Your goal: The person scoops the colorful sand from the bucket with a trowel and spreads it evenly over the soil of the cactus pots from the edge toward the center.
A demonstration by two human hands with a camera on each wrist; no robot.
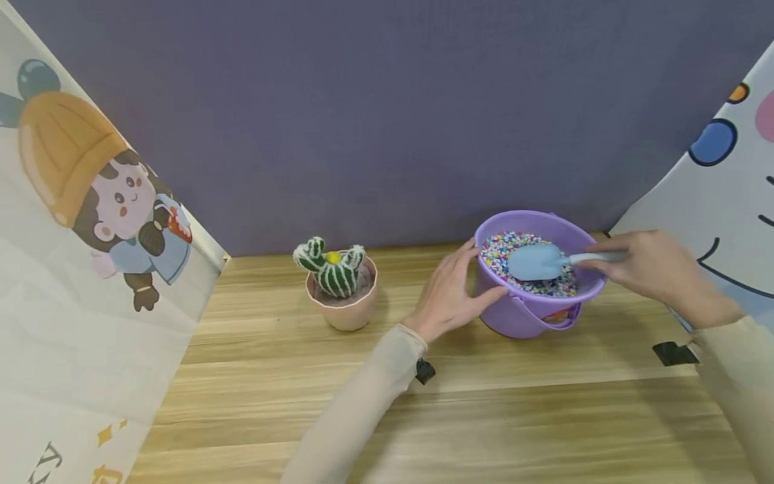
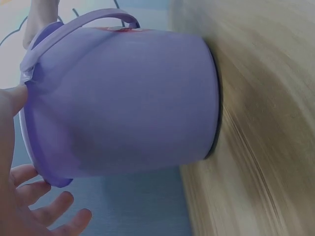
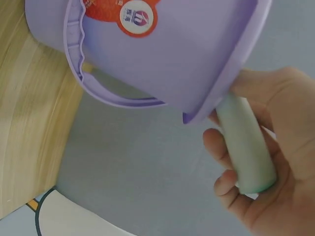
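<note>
A light blue toy shovel [image 1: 536, 261] lies with its blade over small multicoloured beads [image 1: 509, 243] inside a purple bucket [image 1: 510, 321]. My right hand [image 1: 650, 265] grips the shovel's pale handle [image 3: 246, 145] at the bucket's right rim, fingers wrapped about it. On the other side, my left hand [image 1: 449, 294] rests spread against the rim. Its thumb touches the near side and a fingertip meets the far side, while other fingers stand off the wall in the left wrist view. The bucket stands upright, its carrying handle [image 1: 559, 324] hanging down in front.
A potted cactus [image 1: 338, 277] in a pink pot [image 1: 347, 316] stands left of the bucket on the wooden table [image 1: 254, 376]. Behind rises a grey-blue wall [image 1: 387, 121]. Printed white panels [image 1: 72, 289] flank the table on both sides.
</note>
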